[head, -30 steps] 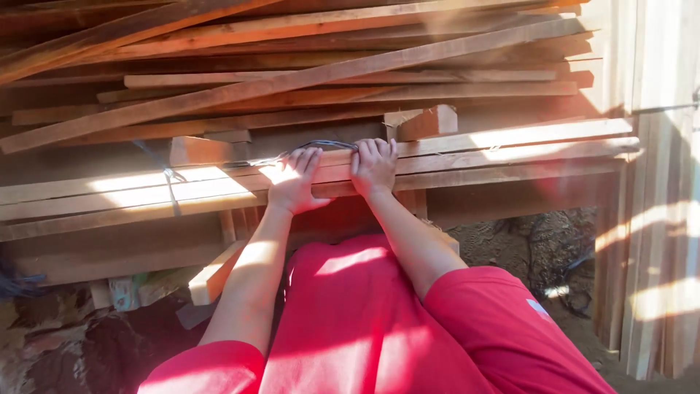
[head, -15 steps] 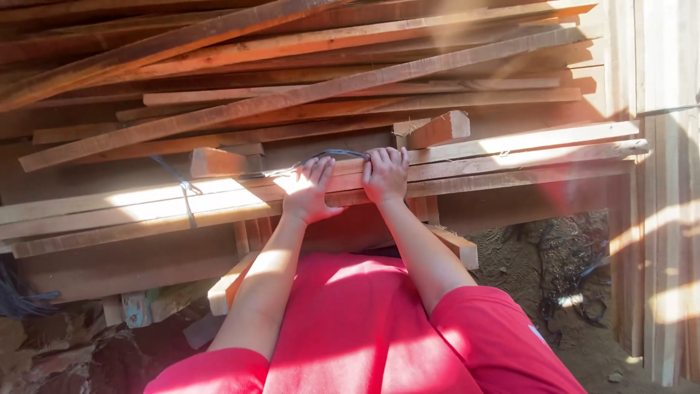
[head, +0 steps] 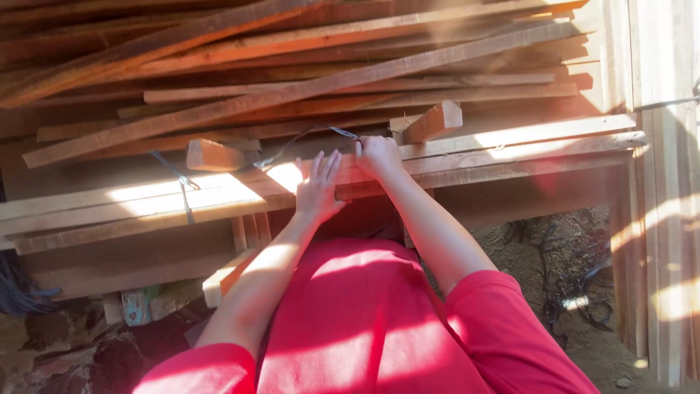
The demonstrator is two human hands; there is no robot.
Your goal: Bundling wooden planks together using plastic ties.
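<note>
My left hand (head: 319, 188) lies flat with fingers apart on a bundle of long reddish planks (head: 510, 149) that runs across the view. Just to its right, my right hand (head: 377, 155) is closed over the end of a dark wire (head: 306, 138). The wire arcs up off the planks and leads left toward a short wood block (head: 214, 155). Both red-sleeved arms reach forward from the bottom of the view.
A messy stack of long slats (head: 292, 87) fills the space behind the bundle. A short angled block (head: 432, 121) sits just right of my right hand. A blue cord (head: 181, 186) ties the planks at left. Upright boards (head: 660, 233) stand at right, with tangled wire (head: 576, 288) on the dirt below.
My right hand has moved up and back and closed on the wire, lifting it off the planks. My left hand has spread flat on the planks.
</note>
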